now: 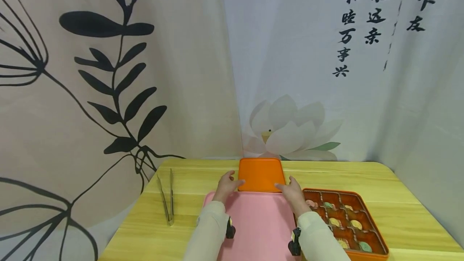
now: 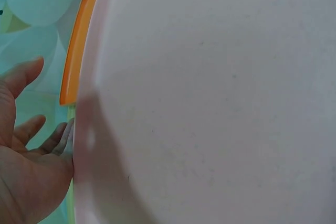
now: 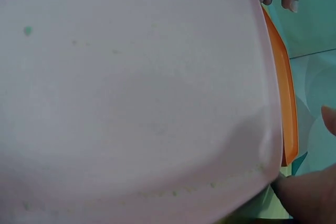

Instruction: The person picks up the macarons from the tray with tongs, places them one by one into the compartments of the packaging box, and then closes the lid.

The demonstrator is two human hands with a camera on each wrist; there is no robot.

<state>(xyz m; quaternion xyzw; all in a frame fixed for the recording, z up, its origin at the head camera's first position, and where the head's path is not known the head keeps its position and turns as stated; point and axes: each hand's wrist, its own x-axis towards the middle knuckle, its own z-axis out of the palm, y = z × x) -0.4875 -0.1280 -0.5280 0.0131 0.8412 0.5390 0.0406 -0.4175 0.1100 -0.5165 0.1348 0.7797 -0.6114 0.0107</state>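
Both hands reach over the pink tray (image 1: 259, 222) to its far edge. Just beyond that edge lies a flat orange tray (image 1: 260, 174) with a raised rim. By the orange tray's left side is my left hand (image 1: 227, 186), its thumb apart from its loosely bent fingers and nothing held. In the left wrist view this hand (image 2: 31, 166) sits right at the pink tray's rim. My right hand (image 1: 293, 196) is at the other side, fingers spread, with the thumb overlapping the orange tray's near right corner. In the right wrist view part of the right hand (image 3: 310, 195) shows at the pink rim.
On the right stands an orange-rimmed box (image 1: 357, 214) with brown compartments, several holding small pastel pieces (image 1: 356, 224). Metal tongs (image 1: 169, 202) lie on the left of the wooden table (image 1: 137, 235). A printed curtain (image 1: 195, 71) hangs behind the table.
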